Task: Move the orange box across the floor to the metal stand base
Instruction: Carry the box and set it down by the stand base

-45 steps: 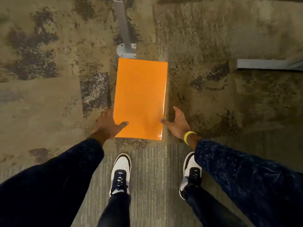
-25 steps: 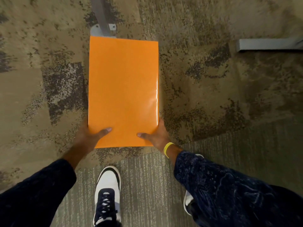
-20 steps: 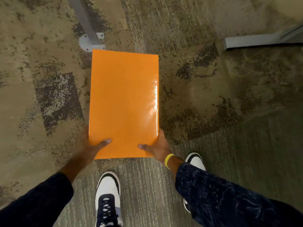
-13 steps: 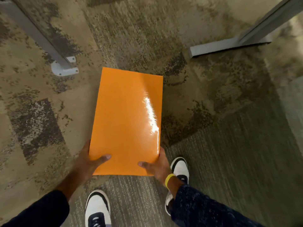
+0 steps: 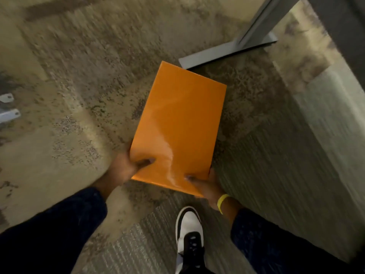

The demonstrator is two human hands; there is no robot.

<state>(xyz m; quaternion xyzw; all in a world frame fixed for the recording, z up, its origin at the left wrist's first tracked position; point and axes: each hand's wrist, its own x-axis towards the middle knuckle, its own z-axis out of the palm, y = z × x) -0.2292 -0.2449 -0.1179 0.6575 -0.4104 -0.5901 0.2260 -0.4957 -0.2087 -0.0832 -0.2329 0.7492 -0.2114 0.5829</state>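
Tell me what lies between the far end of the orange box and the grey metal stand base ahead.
Nothing in the head view: the orange box's far corner already meets the metal stand base in the picture. Whether they touch is unclear.

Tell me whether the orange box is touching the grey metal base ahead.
Cannot tell. In the head view the orange box has its far corner overlapping the metal base, but the blurred frame shows neither contact nor gap.

Box (image 5: 178,127) in mid view over the floor (image 5: 83,62), far corner just beside stand base (image 5: 223,53) at upper R. L hand (image 5: 123,168) on near-L corner, R hand (image 5: 207,186) on near-R corner. Shoe (image 5: 188,232) below the box, bracket (image 5: 8,109) far L.
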